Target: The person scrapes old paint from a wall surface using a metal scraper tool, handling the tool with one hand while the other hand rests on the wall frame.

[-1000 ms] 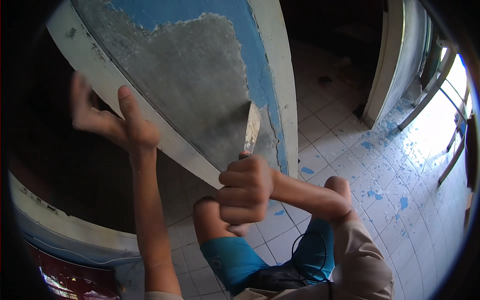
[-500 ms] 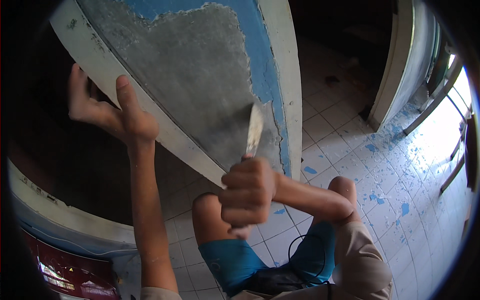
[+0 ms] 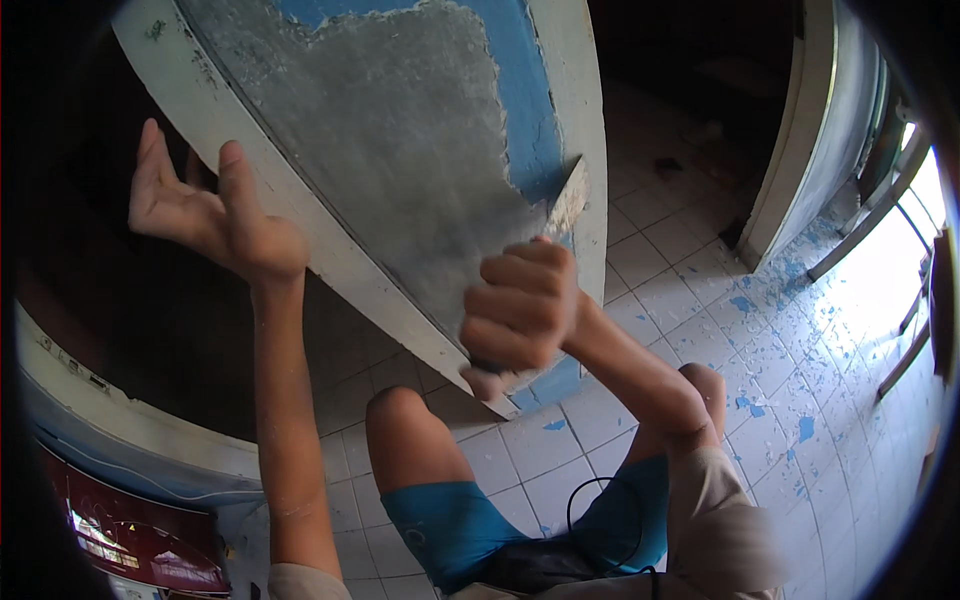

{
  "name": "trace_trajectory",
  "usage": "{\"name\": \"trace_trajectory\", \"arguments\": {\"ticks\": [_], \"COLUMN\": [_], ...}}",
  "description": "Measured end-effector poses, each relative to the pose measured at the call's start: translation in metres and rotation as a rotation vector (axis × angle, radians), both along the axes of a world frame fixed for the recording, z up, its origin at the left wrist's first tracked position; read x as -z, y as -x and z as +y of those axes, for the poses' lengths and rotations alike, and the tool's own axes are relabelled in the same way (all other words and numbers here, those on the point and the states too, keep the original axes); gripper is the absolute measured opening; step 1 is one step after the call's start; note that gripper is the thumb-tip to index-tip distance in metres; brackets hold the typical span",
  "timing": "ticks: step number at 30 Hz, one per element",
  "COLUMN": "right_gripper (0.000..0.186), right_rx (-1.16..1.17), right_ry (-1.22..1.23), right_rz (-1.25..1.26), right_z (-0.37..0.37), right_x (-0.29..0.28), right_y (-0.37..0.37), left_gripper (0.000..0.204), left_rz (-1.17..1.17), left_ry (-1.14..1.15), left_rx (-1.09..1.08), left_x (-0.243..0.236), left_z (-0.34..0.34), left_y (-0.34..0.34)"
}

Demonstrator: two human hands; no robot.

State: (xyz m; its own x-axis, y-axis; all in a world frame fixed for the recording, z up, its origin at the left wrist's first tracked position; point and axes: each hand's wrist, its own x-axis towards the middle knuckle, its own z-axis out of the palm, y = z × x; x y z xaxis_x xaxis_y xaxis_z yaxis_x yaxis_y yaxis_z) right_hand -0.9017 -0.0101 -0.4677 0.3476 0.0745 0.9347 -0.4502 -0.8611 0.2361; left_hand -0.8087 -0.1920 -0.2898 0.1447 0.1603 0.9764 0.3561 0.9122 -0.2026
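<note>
A tall panel (image 3: 370,130) stands before me, mostly bare grey, with a ragged strip of blue paint (image 3: 530,130) along its top and right side. My right hand (image 3: 520,305) is wrapped round the handle of a paint scraper (image 3: 570,200). The scraper's pale, stained blade points up and lies over the blue strip and the right white frame board, low on the panel. Fingers apart, my left hand (image 3: 220,215) holds nothing; it rests at the outer edge of the left frame board (image 3: 270,165), thumb on the near side and some fingers partly hidden.
Blue paint flakes (image 3: 745,405) litter the white tiled floor (image 3: 700,330) on the right. Dark openings flank the panel. A white door frame (image 3: 795,150) and a chair (image 3: 870,210) stand at right. A dark red glossy object (image 3: 140,530) lies lower left, near a white cable (image 3: 170,488).
The scraper and my right hand have moved up and to the right, from the grey area's edge across to the right frame board. My left hand stays at the frame edge.
</note>
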Motion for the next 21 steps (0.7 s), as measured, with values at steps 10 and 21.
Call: {"name": "trace_trajectory", "arguments": {"ticks": [10, 21], "right_gripper": [0.033, 0.029], "right_rx": [0.345, 0.41], "right_ry": [0.322, 0.266], "right_rz": [0.09, 0.091], "right_z": [0.024, 0.005], "right_x": [-0.04, -0.035], "right_y": [-0.046, -0.01], "left_gripper": [0.053, 0.051], "left_rz": [-0.004, -0.006], "left_ry": [0.028, 0.08], "left_rx": [-0.039, -0.116], "left_x": [-0.007, -0.009], "left_z": [-0.002, 0.0], "left_y": [0.006, 0.003]}}
